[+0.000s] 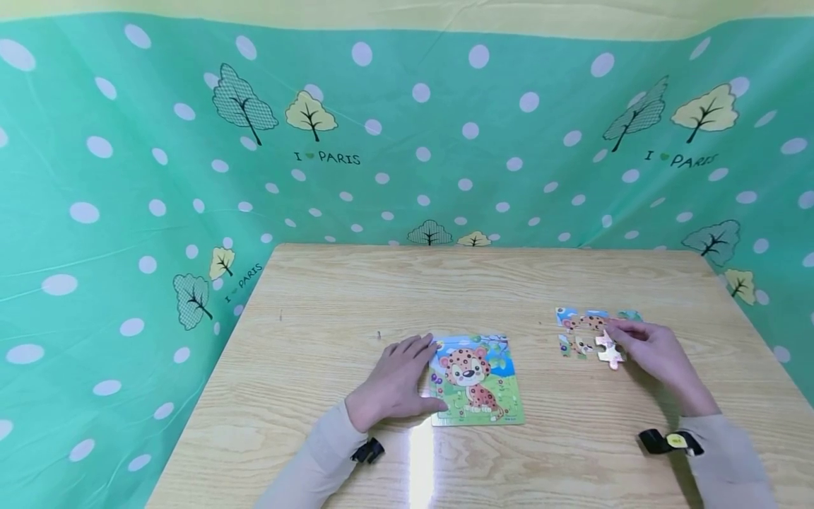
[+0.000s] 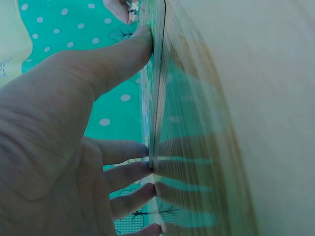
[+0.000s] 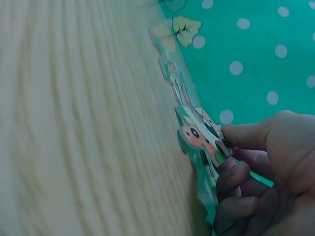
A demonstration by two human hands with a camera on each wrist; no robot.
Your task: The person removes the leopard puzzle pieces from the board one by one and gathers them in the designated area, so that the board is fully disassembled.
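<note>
A square puzzle board (image 1: 477, 378) with a spotted leopard cub picture lies on the table near the middle. My left hand (image 1: 397, 378) rests along its left edge, thumb (image 2: 125, 51) touching the board near the front and fingertips by its far left corner. To the right, my right hand (image 1: 658, 357) pinches a jigsaw piece (image 1: 612, 353) between thumb and fingers. That jigsaw piece (image 3: 197, 135) shows pink and white with dark spots and stands tilted in the right wrist view. Behind and left of it lie several loose jigsaw pieces (image 1: 579, 322) in rough rows.
The wooden table (image 1: 318, 290) reaches back to a green dotted cloth (image 1: 445, 141) hung on the far side and both flanks. A bright light reflection crosses the tabletop in front of the board.
</note>
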